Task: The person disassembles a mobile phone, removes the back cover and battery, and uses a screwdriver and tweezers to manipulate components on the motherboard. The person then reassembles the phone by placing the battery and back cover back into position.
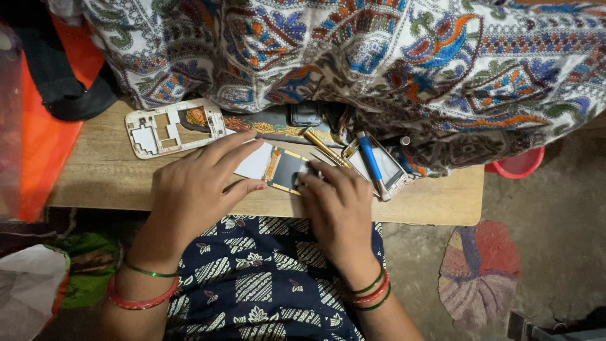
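A small flat phone display module, pale at one end and dark at the other with gold-coloured edges, lies on a low wooden board. My left hand rests over its left part, fingers spread and thumb at its near edge. My right hand touches its right end with bent fingertips. Whether either hand lifts it I cannot tell. A white plastic phone frame lies just beyond my left hand.
A patterned cloth drapes over the board's far side. Near its edge lie a brass-coloured tool, a blue-handled tool on another phone part, and a dark phone piece. A red bowl sits at right.
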